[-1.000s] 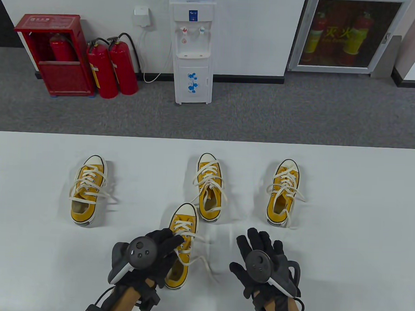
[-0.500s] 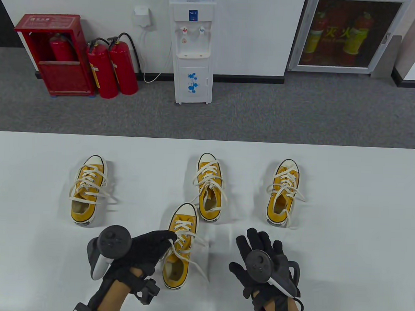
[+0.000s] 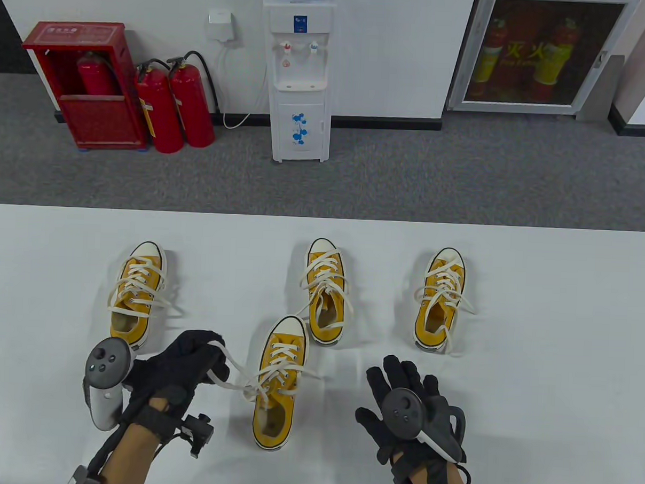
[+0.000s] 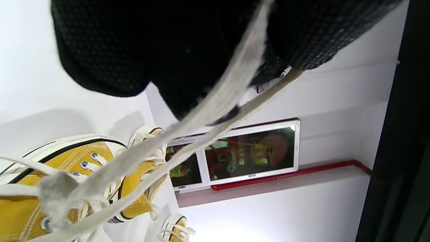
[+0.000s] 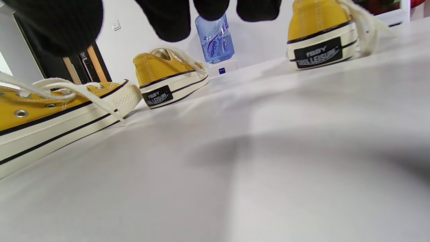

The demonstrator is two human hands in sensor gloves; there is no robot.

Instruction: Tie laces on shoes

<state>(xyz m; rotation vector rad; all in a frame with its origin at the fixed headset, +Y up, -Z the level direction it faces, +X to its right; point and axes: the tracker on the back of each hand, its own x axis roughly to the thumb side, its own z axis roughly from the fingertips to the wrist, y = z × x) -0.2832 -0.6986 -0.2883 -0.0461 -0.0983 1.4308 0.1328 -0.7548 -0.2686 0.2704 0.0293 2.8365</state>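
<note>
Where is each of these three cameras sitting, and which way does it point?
Table view: high, looking down at the white table, four yellow canvas sneakers and both gloved hands.
Left wrist view: under the left hand, tilted sideways along its gripped cream lace.
Right wrist view: low at the tabletop, right hand fingertips above.
All share the nearest sneaker.

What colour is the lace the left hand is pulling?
Cream-white lace, gripped by the left hand; clearest in the table view.

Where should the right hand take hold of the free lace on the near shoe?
Judging by its lie, pinch the free lace near its tip, coming from the right side of the near shoe. It trails flat onto the table toward the right hand, clear of the eyelets, while the left hand holds the other lace out left.
</note>
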